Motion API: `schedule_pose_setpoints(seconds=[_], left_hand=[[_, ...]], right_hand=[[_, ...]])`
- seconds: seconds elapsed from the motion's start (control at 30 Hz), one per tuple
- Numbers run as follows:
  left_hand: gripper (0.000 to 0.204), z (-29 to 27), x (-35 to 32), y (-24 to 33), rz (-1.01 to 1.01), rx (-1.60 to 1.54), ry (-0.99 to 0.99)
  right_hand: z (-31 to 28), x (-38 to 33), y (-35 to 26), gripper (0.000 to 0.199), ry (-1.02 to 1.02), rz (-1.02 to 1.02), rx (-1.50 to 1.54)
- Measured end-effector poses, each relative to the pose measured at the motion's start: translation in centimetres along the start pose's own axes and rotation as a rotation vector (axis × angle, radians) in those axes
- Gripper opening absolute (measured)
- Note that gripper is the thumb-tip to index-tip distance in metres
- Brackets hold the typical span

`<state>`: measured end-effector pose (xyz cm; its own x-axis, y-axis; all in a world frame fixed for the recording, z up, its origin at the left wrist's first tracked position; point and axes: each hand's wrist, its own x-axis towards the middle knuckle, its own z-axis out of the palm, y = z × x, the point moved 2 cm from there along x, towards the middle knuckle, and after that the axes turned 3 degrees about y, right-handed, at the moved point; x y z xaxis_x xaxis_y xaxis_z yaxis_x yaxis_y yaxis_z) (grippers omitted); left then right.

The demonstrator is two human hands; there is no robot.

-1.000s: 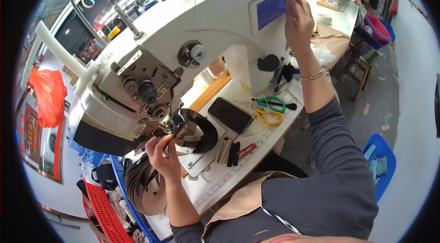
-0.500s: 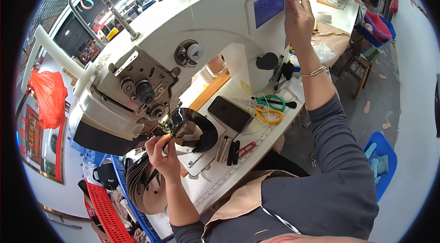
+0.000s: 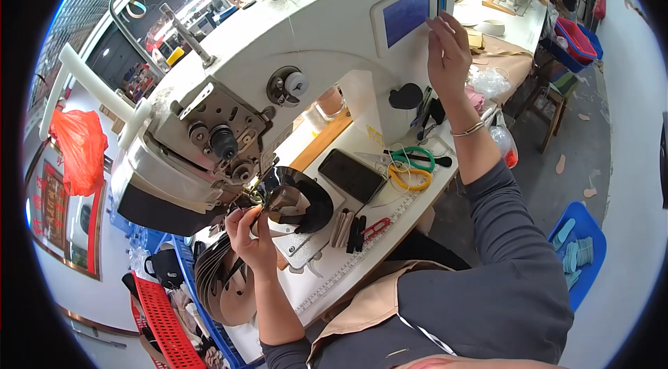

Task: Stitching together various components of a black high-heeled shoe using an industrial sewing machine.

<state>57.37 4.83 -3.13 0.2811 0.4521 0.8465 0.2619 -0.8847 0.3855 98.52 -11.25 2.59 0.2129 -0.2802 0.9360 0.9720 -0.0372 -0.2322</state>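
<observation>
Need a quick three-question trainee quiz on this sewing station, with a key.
1. Multiple choice: what is the right hand nearest to?
A) a red basket
B) the sewing machine's screen
C) a blue bin

2. True or false: the left hand is at the needle end of the machine.

3. Fill in: the scissor handles to the right of the smartphone are green and ____.

Key: 1 B; 2 true; 3 yellow.
</observation>
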Motion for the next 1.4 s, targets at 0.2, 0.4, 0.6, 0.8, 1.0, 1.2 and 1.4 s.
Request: schedule_pose_setpoints(seconds=[0.2,0.4,0.6,0.8,1.0,1.2,1.4], left_hand=[[0.019,0.0,-0.5,-1.0,-0.075,-0.055,0.044],[0.016,0.2,-0.2,-0.3,-0.01,-0.027,0.016],[0.018,-0.7,-0.7,0.0,-0.014,-0.011,0.034],[0.023,-0.1,-0.7,0.2,0.04,0.012,0.101],[0.024,-0.9,0.4,0.7,-0.025,-0.073,0.043],[0.03,-0.8,0.6,0.5,0.092,-0.086,0.068],[0.02,-0.9,0.0,0.0,0.267,0.003,0.037]], right_hand=[[0.5,0.0,-0.5,0.024,-0.034,-0.022,-0.029],[0.0,0.4,0.4,0.024,-0.047,0.009,-0.024],[-0.8,-0.2,-2.9,0.019,0.035,-0.037,-0.108],[-0.4,-8.2,-15.2,0.022,-0.452,-0.185,0.506],[3.9,-10.9,-23.1,0.032,-0.716,-0.029,0.708],[6.2,-12.3,-23.4,0.032,-0.819,-0.047,0.745],[5.7,-11.6,-21.9,0.026,-0.772,-0.086,0.74]])
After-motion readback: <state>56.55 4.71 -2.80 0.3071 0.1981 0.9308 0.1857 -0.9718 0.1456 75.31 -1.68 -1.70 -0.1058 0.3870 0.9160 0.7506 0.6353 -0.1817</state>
